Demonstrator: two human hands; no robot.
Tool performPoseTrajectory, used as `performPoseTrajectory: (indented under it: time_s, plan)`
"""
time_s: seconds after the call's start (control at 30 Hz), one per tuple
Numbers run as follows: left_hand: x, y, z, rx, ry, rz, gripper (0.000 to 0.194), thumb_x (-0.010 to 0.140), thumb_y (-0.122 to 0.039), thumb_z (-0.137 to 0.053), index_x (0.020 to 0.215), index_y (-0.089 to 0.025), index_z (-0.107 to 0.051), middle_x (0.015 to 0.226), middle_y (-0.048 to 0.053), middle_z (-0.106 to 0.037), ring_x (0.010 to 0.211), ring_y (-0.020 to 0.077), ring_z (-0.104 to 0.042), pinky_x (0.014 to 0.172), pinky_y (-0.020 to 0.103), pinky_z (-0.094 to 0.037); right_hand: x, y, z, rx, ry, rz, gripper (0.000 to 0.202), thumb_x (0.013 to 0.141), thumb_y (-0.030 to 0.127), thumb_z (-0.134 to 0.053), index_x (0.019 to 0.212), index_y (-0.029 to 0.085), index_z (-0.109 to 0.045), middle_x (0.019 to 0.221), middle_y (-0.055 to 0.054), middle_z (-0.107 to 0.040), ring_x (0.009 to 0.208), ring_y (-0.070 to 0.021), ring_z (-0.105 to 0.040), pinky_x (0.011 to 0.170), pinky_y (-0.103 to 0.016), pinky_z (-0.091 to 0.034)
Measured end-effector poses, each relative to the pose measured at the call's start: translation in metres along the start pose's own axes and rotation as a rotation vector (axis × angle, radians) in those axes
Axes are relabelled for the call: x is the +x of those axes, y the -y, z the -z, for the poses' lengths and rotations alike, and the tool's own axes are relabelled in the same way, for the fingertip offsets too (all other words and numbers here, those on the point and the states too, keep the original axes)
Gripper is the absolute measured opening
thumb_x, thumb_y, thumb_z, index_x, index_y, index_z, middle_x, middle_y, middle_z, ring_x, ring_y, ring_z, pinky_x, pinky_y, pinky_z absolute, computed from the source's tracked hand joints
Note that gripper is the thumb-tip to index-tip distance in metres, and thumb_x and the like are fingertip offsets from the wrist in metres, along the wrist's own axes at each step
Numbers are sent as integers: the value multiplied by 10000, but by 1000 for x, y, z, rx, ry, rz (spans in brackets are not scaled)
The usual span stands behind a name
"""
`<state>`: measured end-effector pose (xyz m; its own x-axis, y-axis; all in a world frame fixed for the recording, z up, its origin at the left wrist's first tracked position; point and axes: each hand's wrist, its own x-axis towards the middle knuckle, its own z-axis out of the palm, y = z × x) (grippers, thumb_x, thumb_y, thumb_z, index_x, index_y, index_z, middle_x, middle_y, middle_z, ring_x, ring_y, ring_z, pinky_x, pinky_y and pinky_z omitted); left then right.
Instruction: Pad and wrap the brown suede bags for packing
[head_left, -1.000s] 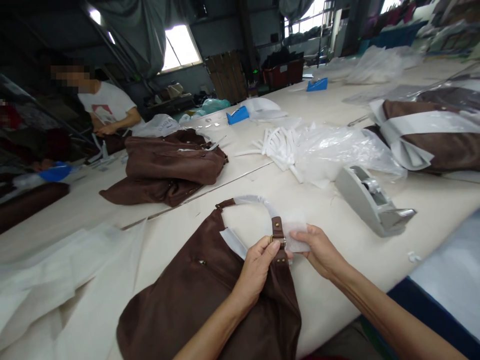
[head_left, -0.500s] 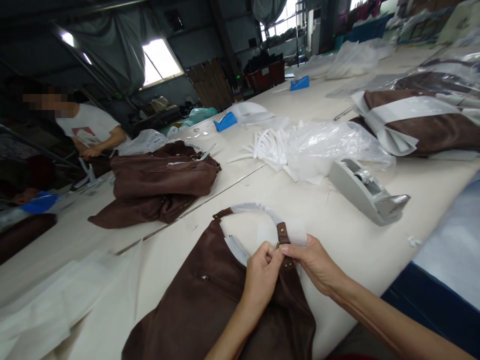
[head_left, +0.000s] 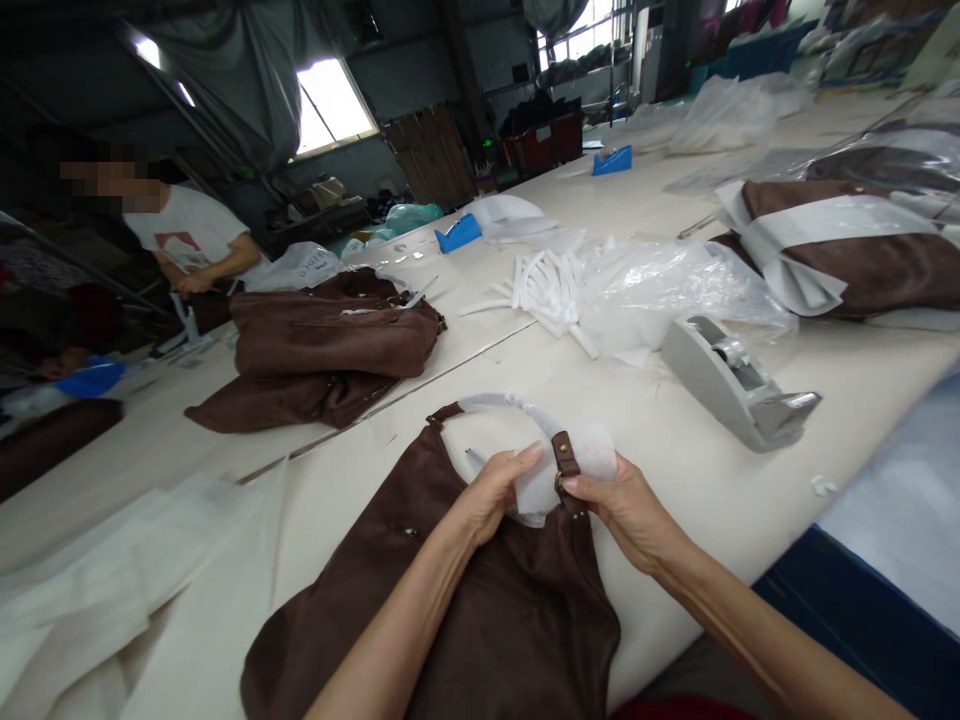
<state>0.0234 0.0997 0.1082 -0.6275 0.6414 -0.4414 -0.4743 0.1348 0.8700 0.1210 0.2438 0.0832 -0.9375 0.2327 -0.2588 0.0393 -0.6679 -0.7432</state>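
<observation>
A dark brown handbag (head_left: 420,600) lies on the white table in front of me, its strap (head_left: 510,400) arched away from me and mostly wrapped in white. Behind the strap's buckle end (head_left: 564,455) sits a piece of white foam sheet (head_left: 598,452), sticking out on both sides. My right hand (head_left: 630,505) pinches the buckle end and the sheet, thumb on top near the brass ring. On the other side, my left hand (head_left: 499,490) has its thumb and fingers around the sheet's left part; its fingers are partly hidden.
A grey tape dispenser (head_left: 739,385) stands to the right, near a bundle of white strips (head_left: 551,290) and clear plastic. More brown bags (head_left: 330,345) lie at the left, wrapped ones (head_left: 862,245) at the right. White sheets (head_left: 97,600) cover the near left. A person (head_left: 195,240) works across the table.
My left hand has moved left off the buckle to the white foam sheet. My right hand stays at the buckle end. The view has shifted slightly.
</observation>
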Motion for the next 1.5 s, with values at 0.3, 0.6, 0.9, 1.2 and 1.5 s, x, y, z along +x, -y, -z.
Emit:
performPoseTrajectory:
  time_s: [0.3, 0.6, 0.9, 1.2, 1.5]
  plan:
    - [17, -5, -28, 192, -231, -290, 351, 623, -433, -821, 707, -137, -651, 691, 20, -631, 645, 154, -560, 585, 243, -452, 3, -8, 7, -376, -150, 206, 354, 677, 314, -797, 991, 190, -692, 872, -4, -706, 811, -196, -607, 765, -319, -485]
    - [12, 2, -27, 24, -268, -276, 349, 651, -400, -811, 826, -133, -670, 778, 34, -685, 648, 158, -595, 619, 270, -493, -2, -12, 8, 83, -90, 30, 419, 812, 565, -681, 1011, 197, -707, 992, -61, -720, 858, -215, -640, 699, -306, -499]
    - [8, 4, -27, 125, -355, -338, 292, 705, -419, -763, 749, -148, -667, 701, 3, -638, 633, 141, -549, 603, 239, -451, 1, -29, -20, -34, -35, 83, 368, 816, 556, -697, 854, 199, -618, 766, 6, -615, 729, -157, -537, 681, -251, -451]
    - [1, 5, -16, 158, -261, -332, 360, 732, -455, -766, 849, -130, -662, 722, 10, -629, 611, 121, -524, 593, 229, -446, 9, -36, -25, -79, -60, 90, 408, 810, 587, -674, 815, 188, -592, 747, 4, -570, 696, -157, -490, 645, -268, -429]
    - [-3, 2, -16, 183, -343, -341, 314, 719, -429, -783, 758, -133, -687, 726, 31, -672, 698, 168, -598, 671, 256, -484, 6, -39, -24, -4, -106, 126, 386, 796, 553, -703, 814, 185, -589, 741, 5, -556, 714, -159, -489, 661, -272, -436]
